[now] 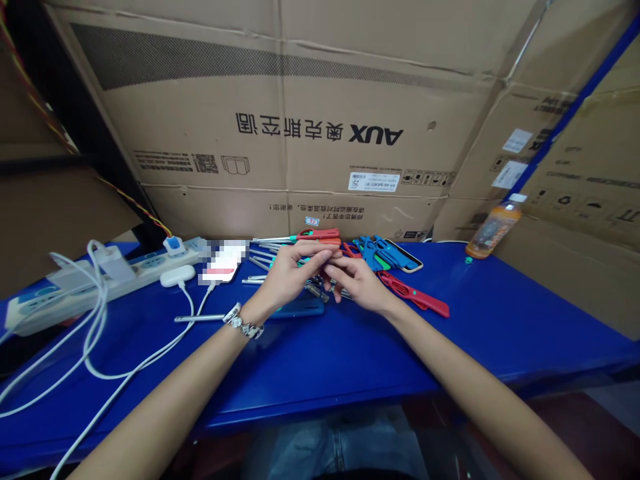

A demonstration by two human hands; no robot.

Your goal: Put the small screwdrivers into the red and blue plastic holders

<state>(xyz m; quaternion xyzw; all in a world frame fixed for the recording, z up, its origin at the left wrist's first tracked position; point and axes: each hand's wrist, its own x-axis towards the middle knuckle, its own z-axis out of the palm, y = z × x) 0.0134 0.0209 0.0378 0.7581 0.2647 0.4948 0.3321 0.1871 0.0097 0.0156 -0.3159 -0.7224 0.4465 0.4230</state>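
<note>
My left hand [291,272] and my right hand [356,280] meet over the middle of a blue table [350,360]. Both have their fingers pinched together around a small long-nosed lighter, mostly hidden between them. A pile of long lighters [310,243] with red, green and blue handles and metal tubes lies just behind my hands. More blue handles [385,253] and a red one [420,299] lie to the right. A single metal tube [200,318] rests left of my left wrist, which wears a bracelet [243,323].
A white power strip [75,293] with plugs and white cables [100,347] fills the left side. A phone [225,263] lies near it. An orange drink bottle [493,230] leans at the back right. Large cardboard boxes [320,133] wall the table's far edge.
</note>
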